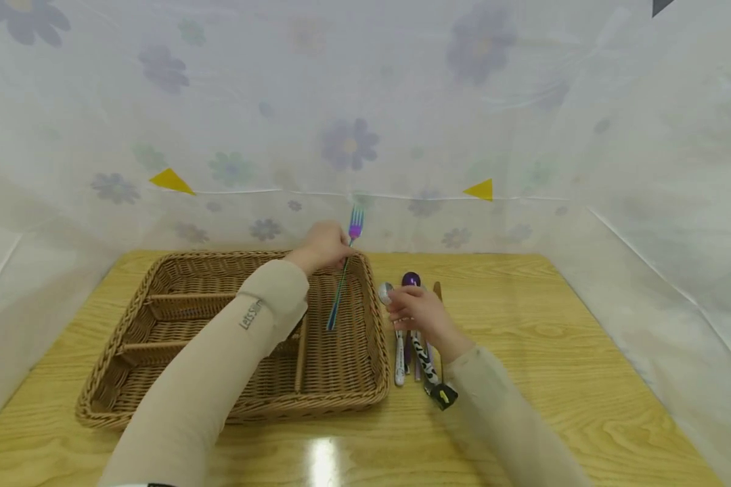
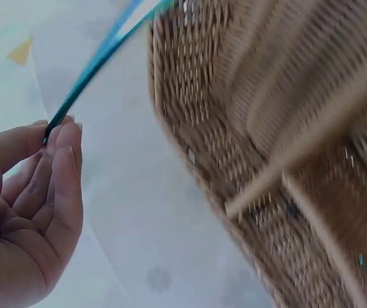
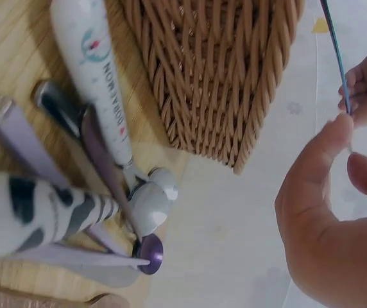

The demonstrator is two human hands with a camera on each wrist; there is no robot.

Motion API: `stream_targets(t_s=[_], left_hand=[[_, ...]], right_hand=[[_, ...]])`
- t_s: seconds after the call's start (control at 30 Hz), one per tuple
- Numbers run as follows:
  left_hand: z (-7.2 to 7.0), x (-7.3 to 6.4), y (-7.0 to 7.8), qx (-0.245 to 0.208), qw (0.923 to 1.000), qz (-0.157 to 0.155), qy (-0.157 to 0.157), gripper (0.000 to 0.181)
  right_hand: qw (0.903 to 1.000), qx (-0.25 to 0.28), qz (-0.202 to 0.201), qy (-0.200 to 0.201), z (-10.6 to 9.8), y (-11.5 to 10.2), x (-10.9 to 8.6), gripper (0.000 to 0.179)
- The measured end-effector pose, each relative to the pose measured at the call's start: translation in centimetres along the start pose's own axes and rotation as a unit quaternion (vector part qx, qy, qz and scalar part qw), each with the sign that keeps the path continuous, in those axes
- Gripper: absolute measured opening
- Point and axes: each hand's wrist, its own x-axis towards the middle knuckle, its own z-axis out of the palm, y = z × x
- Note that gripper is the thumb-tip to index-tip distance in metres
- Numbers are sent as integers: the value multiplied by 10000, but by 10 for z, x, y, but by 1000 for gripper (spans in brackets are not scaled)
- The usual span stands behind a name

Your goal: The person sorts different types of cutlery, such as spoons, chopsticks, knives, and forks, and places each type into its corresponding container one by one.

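My left hand (image 1: 325, 245) pinches a rainbow-coloured metal fork (image 1: 339, 297) between thumb and fingertips. Its tines point up and away, and its handle slants down over the right compartment of a wicker basket (image 1: 380, 399). Close up in the left wrist view, the handle shows teal. My right hand (image 1: 423, 312) hovers over a small pile of cutlery, its fingers loosely bent and nothing visible in them. Below it lie a spoon with a white printed handle (image 3: 97, 70), a purple spoon (image 1: 411, 279) and a black-and-white patterned handle (image 3: 36, 212).
Wooden dividers (image 1: 301, 358) split the basket into several compartments. A brown-handled piece (image 1: 437, 291) lies at the pile's right. The wooden table (image 1: 542, 325) extends to the right, and a flowered white sheet (image 1: 402, 101) hangs behind, with yellow triangles (image 1: 478, 191) on it.
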Motion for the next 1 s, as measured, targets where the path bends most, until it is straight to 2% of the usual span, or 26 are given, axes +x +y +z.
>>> stream_targets(t_s=[0.17, 0.3, 0.43, 0.53, 0.57, 0.6, 0.7, 0.8, 0.83, 0.87, 0.93, 1.0], left_hand=[[-21, -7, -22, 434, 9983, 23, 397, 30], [-35, -13, -41, 1016, 9915, 95, 801, 26], [-39, -20, -52, 1466, 9862, 253, 724, 23], [-36, -24, -61, 1960, 9778, 395, 627, 19], [-34, -24, -66, 2124, 9742, 438, 629, 17], [-32, -25, -70, 2385, 9675, 520, 665, 14], [-24, -24, -87, 3401, 9350, 760, 656, 8], [-16, -25, -106, 3920, 9156, 797, 413, 8], [-13, -26, -111, 4040, 9114, 742, 252, 8], [-11, -28, -116, 4081, 9104, 672, 85, 7], [-7, -31, -124, 3989, 9153, 507, -222, 8], [-5, -33, -129, 4138, 9082, 424, -465, 8]], right_hand=[[9987, 335, 84, 386, -12, 1, -4, 41], [9968, 467, 94, 639, -22, 0, -5, 39], [9946, 709, 86, 757, -32, 0, -6, 26], [9926, 938, 92, 765, -36, -1, -7, 19], [9922, 983, 88, 767, -36, -1, -8, 19], [9917, 1014, 89, 780, -37, -1, -8, 19], [9920, 945, 80, 839, -38, -1, -10, 20], [9925, 834, 92, 887, -39, 1, -10, 20], [9927, 807, 90, 891, -40, 1, -11, 19], [9926, 810, 83, 902, -41, 1, -11, 18], [9923, 841, 38, 907, -43, 2, -12, 16], [9919, 879, -19, 913, -45, 2, -13, 15]])
